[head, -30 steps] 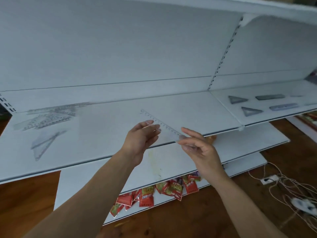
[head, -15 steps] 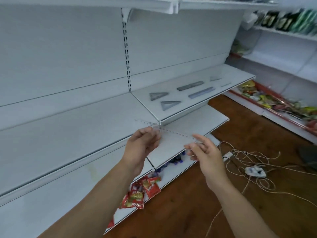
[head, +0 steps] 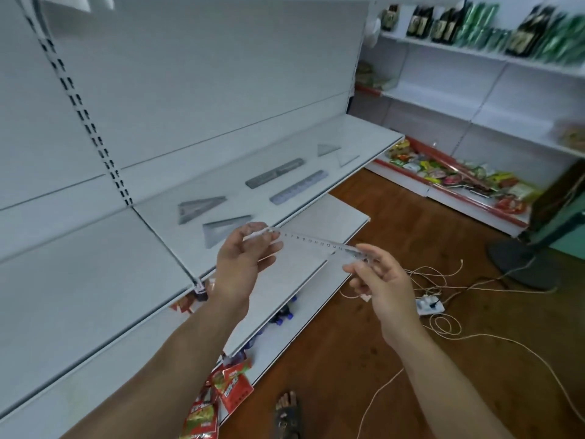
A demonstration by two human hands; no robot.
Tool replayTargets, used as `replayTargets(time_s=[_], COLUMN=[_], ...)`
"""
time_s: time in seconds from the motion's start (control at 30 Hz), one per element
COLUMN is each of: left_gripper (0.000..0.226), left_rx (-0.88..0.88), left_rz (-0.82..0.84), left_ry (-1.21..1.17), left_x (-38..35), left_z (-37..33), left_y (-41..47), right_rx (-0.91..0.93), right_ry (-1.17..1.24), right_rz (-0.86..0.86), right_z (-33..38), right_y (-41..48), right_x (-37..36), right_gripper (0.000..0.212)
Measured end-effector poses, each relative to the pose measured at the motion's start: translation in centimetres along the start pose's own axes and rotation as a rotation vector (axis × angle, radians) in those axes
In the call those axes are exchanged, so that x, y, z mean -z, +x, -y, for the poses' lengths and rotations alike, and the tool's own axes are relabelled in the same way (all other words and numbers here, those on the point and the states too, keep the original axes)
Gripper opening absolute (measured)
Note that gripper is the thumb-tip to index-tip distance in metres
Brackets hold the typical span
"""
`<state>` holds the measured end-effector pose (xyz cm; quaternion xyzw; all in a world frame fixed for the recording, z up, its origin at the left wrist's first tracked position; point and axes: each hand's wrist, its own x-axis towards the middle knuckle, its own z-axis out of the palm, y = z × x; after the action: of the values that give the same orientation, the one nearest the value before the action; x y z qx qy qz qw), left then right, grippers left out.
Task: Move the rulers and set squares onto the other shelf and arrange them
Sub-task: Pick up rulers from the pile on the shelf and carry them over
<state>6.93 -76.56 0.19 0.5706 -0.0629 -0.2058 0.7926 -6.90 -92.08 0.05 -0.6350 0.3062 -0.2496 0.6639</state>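
A clear plastic ruler (head: 316, 243) stretches between my two hands, in front of the right shelf's edge. My left hand (head: 243, 264) holds its left end with curled fingers. My right hand (head: 380, 277) pinches its right end. On the right shelf (head: 357, 139) lie two set squares (head: 199, 208) (head: 221, 228), a dark ruler (head: 274, 173) and a lighter ruler (head: 299, 186). Further right on that shelf lie two more clear set squares (head: 327, 149) (head: 348, 160).
The left shelf bay (head: 79, 274) shows bare white board. Lower shelves jut out below, with red snack packets (head: 228, 388) on the bottom one. White cables and a power strip (head: 430, 305) lie on the wooden floor. Stocked shelves (head: 493, 49) stand at right.
My view has swung to the right, from the left bay to the right shelf. Both hands carried the clear ruler along; the pile of rulers at left has left the view.
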Motion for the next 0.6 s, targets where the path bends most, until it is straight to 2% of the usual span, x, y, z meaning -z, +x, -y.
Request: replayTargets(time_s=[0.17,0.33,0.6], left_gripper=[0.016,0.015,0.007], left_rx=[-0.021,-0.055,-0.069], left_rz=[-0.005,-0.02,-0.155], left_ry=[-0.003,0.066,0.17], left_x=[-3.8,-6.2,-6.1], left_z=[-0.4,-0.1,0.4], left_y=[7.2,13.3,18.7], right_rx=[0.022,0.032,0.018], right_ry=[-0.064,-0.027,-0.076], right_rz=[0.024,0.026,0.138], right_z=[1.9,2.4,1.7], right_y=[8.2,15.8,24.3], right_x=[0.7,0.7,-0.7], right_gripper=[0.028,0.026,0.022])
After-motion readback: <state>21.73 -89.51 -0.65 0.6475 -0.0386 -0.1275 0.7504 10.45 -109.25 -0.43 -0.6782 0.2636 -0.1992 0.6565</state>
